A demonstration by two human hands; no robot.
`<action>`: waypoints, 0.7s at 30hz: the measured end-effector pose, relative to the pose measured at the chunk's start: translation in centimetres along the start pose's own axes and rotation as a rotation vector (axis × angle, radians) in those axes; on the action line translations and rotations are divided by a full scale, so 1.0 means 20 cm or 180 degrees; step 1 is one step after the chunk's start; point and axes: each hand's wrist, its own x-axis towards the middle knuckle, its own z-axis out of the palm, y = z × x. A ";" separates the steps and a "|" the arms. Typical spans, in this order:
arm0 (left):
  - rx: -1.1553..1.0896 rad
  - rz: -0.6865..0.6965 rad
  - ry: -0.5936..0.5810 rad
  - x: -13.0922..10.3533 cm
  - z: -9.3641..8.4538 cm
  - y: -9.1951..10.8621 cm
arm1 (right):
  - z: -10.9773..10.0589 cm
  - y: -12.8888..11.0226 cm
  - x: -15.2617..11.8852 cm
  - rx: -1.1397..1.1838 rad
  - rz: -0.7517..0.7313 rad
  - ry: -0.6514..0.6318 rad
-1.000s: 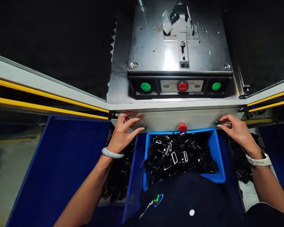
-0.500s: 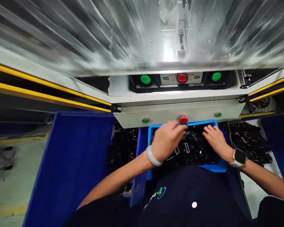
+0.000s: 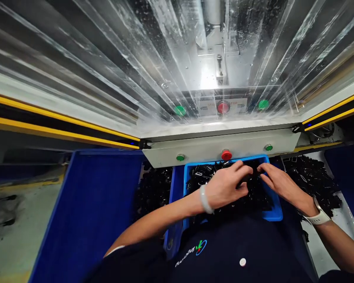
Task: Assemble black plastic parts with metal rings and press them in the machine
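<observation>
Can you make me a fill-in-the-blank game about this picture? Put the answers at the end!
1. The left hand and right hand are over a ____ bin.
2. The small parts in it are mostly coloured ____.
3. The knob on the front panel is ____.
4. The pale bracelet is worn just behind the ____ hand.

Missing words: blue; black; red; left.

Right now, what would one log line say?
left hand: above blue plastic bin | right hand: above same bin | grip: unclear against glossy black parts
</observation>
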 end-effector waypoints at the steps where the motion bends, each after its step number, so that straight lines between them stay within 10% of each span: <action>1: -0.0537 -0.0077 -0.0010 -0.02 -0.06 0.03 | -0.02 -0.01 -0.01 0.0324 0.0132 0.0142; 7: -0.2505 -0.0363 0.0900 -0.10 -0.19 0.00 | -0.10 -0.11 0.01 0.1353 0.0864 0.0837; 21: -0.1077 0.0274 0.1235 -0.06 -0.15 -0.05 | -0.25 -0.50 0.26 0.1550 -0.0273 0.1346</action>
